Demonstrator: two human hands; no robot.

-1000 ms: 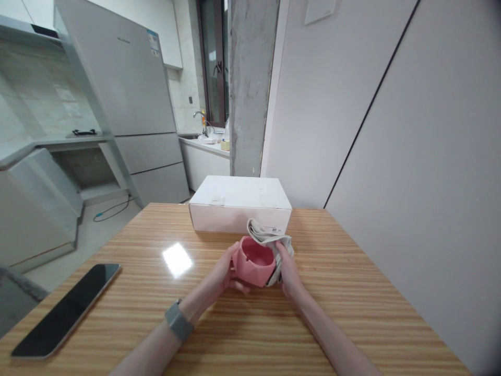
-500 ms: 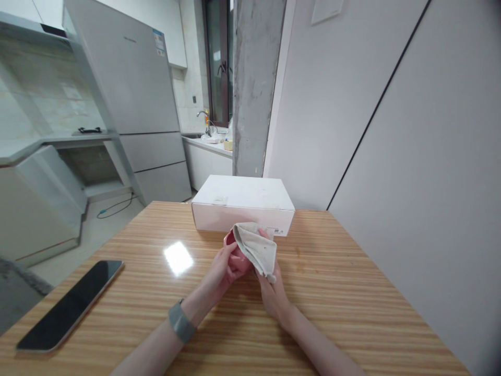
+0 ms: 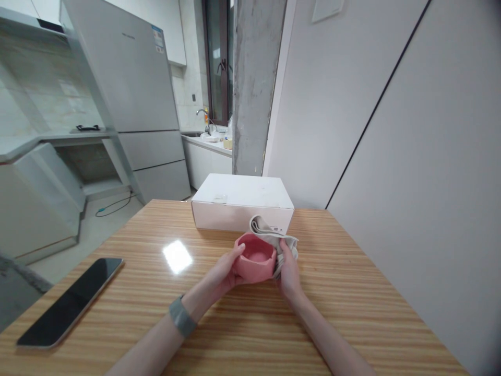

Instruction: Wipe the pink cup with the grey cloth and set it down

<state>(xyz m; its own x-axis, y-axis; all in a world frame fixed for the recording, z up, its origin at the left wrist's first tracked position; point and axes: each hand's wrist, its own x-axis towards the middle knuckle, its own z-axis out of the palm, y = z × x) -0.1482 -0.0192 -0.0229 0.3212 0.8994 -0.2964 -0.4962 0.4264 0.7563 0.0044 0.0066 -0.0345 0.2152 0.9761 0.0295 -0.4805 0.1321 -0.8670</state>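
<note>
A pink bowl-shaped dish (image 3: pixel 255 259) sits between my two hands just above the wooden table (image 3: pixel 352 292). My left hand (image 3: pixel 225 271) wraps round its left side, with a grey watch band on that wrist. My right hand (image 3: pixel 289 269) presses a pale grey cloth (image 3: pixel 274 237) against the dish's right side. The cloth bunches up behind the dish and over my right fingers. The dish's open top faces me and looks empty.
A closed white box (image 3: pixel 242 203) lies right behind the dish, near the table's far edge. A dark phone (image 3: pixel 72 300) rests face up at the table's left. A white wall runs along the right. A fridge and kitchen counter stand beyond the table.
Half a second ago the cloth was draped over the top of the dish; now it has swung round to the right side and the dish's inside shows again.
</note>
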